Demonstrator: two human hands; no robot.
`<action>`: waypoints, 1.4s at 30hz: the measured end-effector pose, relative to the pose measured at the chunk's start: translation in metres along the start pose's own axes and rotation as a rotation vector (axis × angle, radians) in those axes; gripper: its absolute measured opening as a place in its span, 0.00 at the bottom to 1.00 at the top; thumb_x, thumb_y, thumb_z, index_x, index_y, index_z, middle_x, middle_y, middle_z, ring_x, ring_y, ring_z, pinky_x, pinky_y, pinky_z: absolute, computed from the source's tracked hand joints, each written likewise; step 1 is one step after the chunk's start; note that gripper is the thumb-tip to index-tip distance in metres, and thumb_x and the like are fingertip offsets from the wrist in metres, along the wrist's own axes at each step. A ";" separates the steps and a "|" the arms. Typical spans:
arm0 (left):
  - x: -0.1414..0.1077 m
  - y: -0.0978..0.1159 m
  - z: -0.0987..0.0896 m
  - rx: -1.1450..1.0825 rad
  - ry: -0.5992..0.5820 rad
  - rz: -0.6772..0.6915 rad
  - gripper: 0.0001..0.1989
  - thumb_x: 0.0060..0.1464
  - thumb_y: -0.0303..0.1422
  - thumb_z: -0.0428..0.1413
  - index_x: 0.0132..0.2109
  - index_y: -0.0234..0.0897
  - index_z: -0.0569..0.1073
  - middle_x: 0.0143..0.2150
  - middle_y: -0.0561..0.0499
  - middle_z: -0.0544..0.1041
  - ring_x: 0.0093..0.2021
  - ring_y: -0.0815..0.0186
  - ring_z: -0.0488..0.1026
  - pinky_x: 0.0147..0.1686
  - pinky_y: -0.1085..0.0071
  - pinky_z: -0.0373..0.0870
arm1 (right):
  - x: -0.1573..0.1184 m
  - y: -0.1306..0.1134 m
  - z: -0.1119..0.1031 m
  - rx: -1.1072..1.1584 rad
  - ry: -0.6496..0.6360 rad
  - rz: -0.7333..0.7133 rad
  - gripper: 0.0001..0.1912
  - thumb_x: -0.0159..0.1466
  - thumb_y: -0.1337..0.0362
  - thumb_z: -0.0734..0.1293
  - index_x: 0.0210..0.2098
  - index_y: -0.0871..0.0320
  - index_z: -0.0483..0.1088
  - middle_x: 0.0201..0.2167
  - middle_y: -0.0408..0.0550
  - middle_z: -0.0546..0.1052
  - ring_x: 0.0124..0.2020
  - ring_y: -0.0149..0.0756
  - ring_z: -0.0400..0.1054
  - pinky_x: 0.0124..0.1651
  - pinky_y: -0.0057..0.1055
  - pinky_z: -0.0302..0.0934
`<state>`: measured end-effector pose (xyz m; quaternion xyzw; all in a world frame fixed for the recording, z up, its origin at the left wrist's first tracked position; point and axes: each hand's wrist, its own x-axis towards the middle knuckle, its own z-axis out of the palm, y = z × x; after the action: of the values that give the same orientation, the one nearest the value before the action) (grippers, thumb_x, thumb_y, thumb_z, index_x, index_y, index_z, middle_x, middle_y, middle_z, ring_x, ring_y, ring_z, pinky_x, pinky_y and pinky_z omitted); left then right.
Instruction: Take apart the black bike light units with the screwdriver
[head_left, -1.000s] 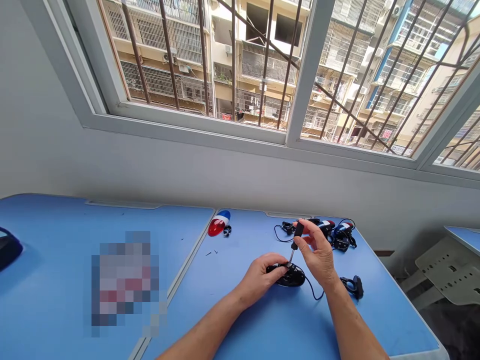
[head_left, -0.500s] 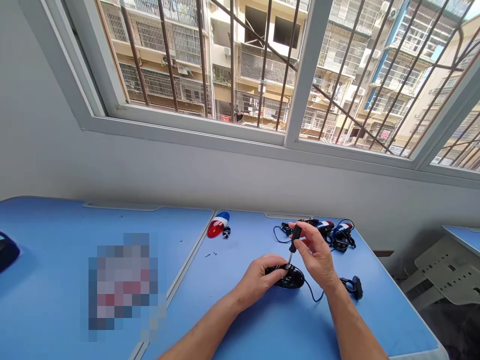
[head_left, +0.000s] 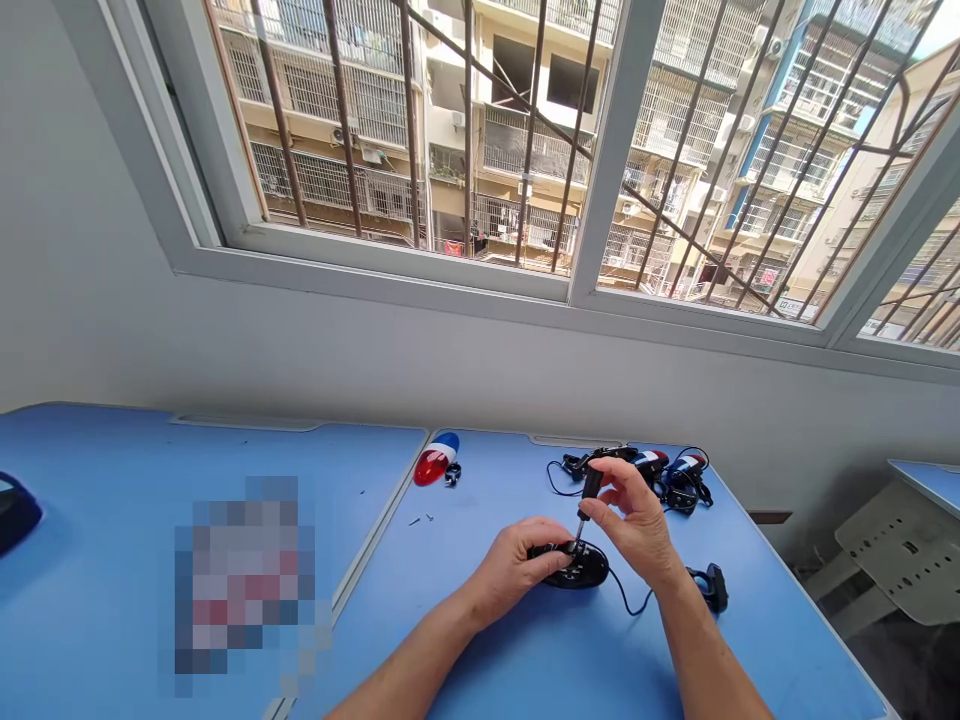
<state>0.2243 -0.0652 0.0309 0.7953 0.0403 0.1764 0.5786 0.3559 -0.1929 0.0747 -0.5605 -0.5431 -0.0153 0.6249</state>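
Note:
My left hand (head_left: 517, 565) grips a black oval plastic housing (head_left: 589, 570) from its left side, pressing it to the blue table top (head_left: 480, 650). My right hand (head_left: 637, 525) holds a small black-handled screwdriver (head_left: 591, 485) upright between thumb and fingers. Its thin metal shaft comes down to the top of the housing, and its tip is hidden among my left fingers. A black cable (head_left: 628, 603) runs from the housing to a black clamp-like mount (head_left: 711, 588) near my right wrist.
Beyond my hands lie black units with red, white and blue shells (head_left: 667, 475), tangled in thin cable. A red-and-blue lens shell (head_left: 433, 462) lies at the far left of this table, with a small black clip (head_left: 452, 475) and tiny screws (head_left: 420, 520) nearby. A window with metal bars (head_left: 480, 130) is behind.
The screwdriver's tip has stayed at the housing, with both hands shifting slightly. The whole table sits a little lower in the view.

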 end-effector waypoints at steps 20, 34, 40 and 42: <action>-0.003 0.009 0.005 0.077 0.078 -0.015 0.08 0.50 0.33 0.56 0.35 0.40 0.80 0.37 0.49 0.78 0.39 0.61 0.73 0.42 0.71 0.68 | -0.002 0.002 -0.008 0.170 -0.137 0.103 0.17 0.63 0.62 0.68 0.51 0.47 0.65 0.44 0.48 0.74 0.44 0.38 0.70 0.38 0.33 0.71; -0.003 0.011 0.005 0.103 0.068 -0.007 0.09 0.51 0.34 0.55 0.35 0.40 0.80 0.37 0.49 0.78 0.39 0.61 0.74 0.43 0.71 0.68 | -0.002 -0.008 -0.008 0.044 -0.100 0.041 0.16 0.64 0.66 0.66 0.51 0.48 0.67 0.43 0.47 0.77 0.41 0.37 0.72 0.37 0.33 0.71; -0.003 0.010 0.005 0.106 0.079 -0.021 0.09 0.52 0.35 0.56 0.36 0.41 0.80 0.39 0.49 0.79 0.40 0.60 0.74 0.44 0.70 0.68 | -0.003 -0.004 0.000 -0.012 -0.025 -0.011 0.16 0.62 0.64 0.69 0.49 0.49 0.68 0.42 0.47 0.75 0.41 0.36 0.71 0.34 0.29 0.70; -0.002 0.010 0.005 0.113 0.074 -0.016 0.08 0.52 0.35 0.56 0.36 0.41 0.80 0.39 0.50 0.79 0.40 0.60 0.74 0.44 0.70 0.68 | -0.002 -0.004 0.002 -0.059 0.052 -0.040 0.15 0.61 0.63 0.70 0.47 0.49 0.70 0.41 0.46 0.74 0.37 0.34 0.70 0.31 0.27 0.69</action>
<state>0.2223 -0.0739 0.0385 0.8193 0.0780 0.1987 0.5322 0.3510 -0.1938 0.0753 -0.5670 -0.5371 -0.0585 0.6218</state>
